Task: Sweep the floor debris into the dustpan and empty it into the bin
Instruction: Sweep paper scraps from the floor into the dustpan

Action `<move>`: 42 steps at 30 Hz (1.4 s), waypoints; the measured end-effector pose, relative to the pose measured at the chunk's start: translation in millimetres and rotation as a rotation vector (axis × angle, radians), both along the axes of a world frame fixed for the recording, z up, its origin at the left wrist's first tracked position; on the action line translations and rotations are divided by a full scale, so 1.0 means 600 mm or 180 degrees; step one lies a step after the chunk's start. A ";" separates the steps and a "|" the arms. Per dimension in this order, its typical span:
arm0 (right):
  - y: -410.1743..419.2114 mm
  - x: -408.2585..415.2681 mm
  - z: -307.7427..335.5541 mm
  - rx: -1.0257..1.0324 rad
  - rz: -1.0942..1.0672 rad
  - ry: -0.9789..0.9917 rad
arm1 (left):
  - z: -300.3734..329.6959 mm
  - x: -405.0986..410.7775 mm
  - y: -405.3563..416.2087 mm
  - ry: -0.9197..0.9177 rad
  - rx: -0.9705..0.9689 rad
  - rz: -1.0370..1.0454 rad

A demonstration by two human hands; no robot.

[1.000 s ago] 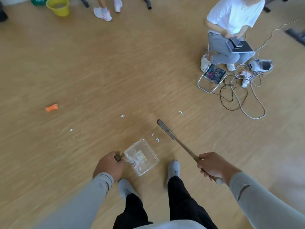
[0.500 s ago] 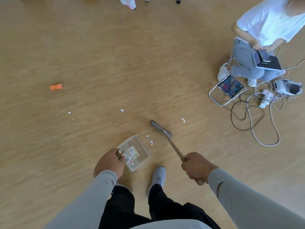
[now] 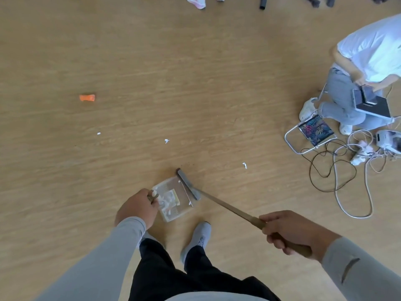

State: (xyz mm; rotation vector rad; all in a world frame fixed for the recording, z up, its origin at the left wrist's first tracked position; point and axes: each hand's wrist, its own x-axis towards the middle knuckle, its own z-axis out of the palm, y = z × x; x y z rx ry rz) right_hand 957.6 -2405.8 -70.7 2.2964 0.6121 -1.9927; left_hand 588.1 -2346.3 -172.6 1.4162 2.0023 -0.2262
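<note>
You are standing on the wooden floor [image 3: 195, 83], looking down past your black trousers and grey shoes. Your left hand [image 3: 136, 208] is curling its grip round the handle of the clear dustpan [image 3: 171, 198], which is sitting on the floor just ahead of your left foot, with pale scraps already lying inside it. Your right hand [image 3: 290, 231] is wrapping its grip round the wooden shaft of the broom [image 3: 227, 206]; the shaft is slanting down and to the left, and the dark broom head [image 3: 187, 183] is lying right against the dustpan's open mouth.

White bits of debris are lying loose on the floor: one [image 3: 244, 165] to the right of the broom head, one [image 3: 166, 140] beyond it, and one [image 3: 98, 133] farther left. An orange scrap [image 3: 87, 97] is lying well apart from them at the far left.

At the right edge, a person in a white shirt [image 3: 373, 51] is sitting low with a laptop [image 3: 373, 105] on their lap, beside a small folding stool [image 3: 312, 132] and a tangle of cables [image 3: 347, 168].
</note>
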 end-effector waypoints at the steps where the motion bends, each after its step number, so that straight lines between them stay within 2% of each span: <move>1: 0.000 -0.006 0.001 0.0041 0.0013 -0.0010 | -0.001 -0.002 0.002 0.0003 0.0001 -0.0001; 5: 0.002 -0.057 -0.023 0.0257 0.0432 -0.0195 | 0.001 0.000 0.002 0.0045 0.0005 -0.0057; 9: 0.012 -0.080 -0.042 0.0041 0.0987 -0.0168 | 0.002 0.004 0.005 0.0079 0.0001 -0.0084; 15: 0.016 0.020 -0.016 -0.0228 0.0519 0.0012 | 0.002 0.005 0.012 0.0098 0.0008 -0.0071; 23: 0.020 0.009 -0.020 0.0064 0.0679 -0.0232 | 0.003 0.006 0.013 0.0093 0.0028 -0.0043; 27: 0.021 -0.006 -0.032 -0.0047 0.0950 -0.0217 | 0.001 0.009 0.014 0.0102 0.0037 -0.0047; 35: 0.015 0.070 -0.016 -0.0049 0.0098 -0.0117 | 0.008 0.008 0.016 0.0073 -0.0001 -0.0032; 42: 0.033 0.063 -0.031 0.0438 -0.0308 -0.0450 | 0.029 0.001 0.011 -0.0175 -0.0030 0.0054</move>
